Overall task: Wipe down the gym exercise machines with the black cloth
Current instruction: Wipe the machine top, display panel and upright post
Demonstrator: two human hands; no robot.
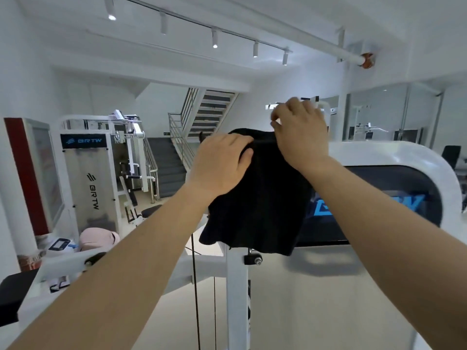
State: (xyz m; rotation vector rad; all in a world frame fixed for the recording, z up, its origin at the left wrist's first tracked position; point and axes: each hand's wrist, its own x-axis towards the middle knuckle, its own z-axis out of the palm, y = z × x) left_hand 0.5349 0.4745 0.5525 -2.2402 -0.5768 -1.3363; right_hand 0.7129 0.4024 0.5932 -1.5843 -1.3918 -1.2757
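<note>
Step in hand: readying the cloth, wiping not yet begun on this machine.

- Left hand (222,162): fingers curled over the top edge of the black cloth (257,198), thumb underneath, gripping a bunched fold.
- Right hand (299,132): raised a little higher, fingers curled, pinching the cloth's upper right corner. It is motion-blurred, but the pinch reads clearly enough.
- The cloth hangs loose below both my hands, bottom edge ragged, spread out and not folded into a pad.
- It sits in front of the left end of the white machine housing (394,152), which frames a dark panel with a blue logo (374,205). I cannot tell whether the cloth touches the housing or only hangs before it.
- Below: white upright post (236,294), a black knob (252,260) on its side, a thin black cable (195,286) running down just left of it.
- Off to the left, well apart: a second machine with a BRTW shroud (86,173). A staircase (204,114) lies beyond.

Judgement: early in the task; at least two machines are waiting.

Next move calls for gathering the cloth into one hand or flattening it against the housing's curved top. Then come broad strokes along the white rim and down over the panel, with the loose hem kept off the cable and knob.
</note>
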